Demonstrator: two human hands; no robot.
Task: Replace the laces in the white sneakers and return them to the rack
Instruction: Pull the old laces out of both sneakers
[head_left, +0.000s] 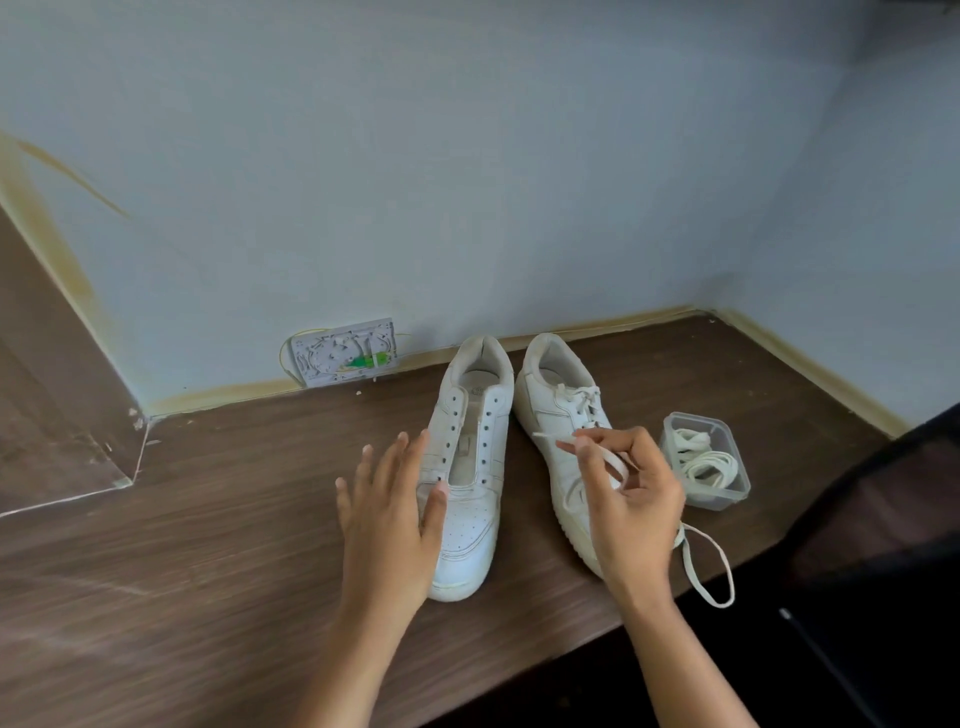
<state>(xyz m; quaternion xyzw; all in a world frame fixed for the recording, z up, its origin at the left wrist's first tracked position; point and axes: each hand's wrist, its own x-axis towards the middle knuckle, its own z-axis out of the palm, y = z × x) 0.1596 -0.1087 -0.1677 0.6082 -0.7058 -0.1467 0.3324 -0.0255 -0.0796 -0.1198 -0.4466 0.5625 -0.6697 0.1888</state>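
Two white sneakers stand side by side on a brown wooden surface, toes toward me. The left sneaker (470, 467) has empty eyelets and no lace. The right sneaker (558, 410) keeps a lace tied near its top. My left hand (389, 514) is spread with straight fingers, hovering at or touching the left sneaker's side. My right hand (628, 499) pinches a white lace (709, 566) above the right sneaker; one tip sticks out past my fingers and a loop hangs below my wrist.
A clear plastic container (727, 491) with more white laces sits right of the sneakers. A wall plate (345, 353) is fixed low on the blue wall. A dark chair (883, 519) stands at the right. The surface's front edge runs below my right forearm.
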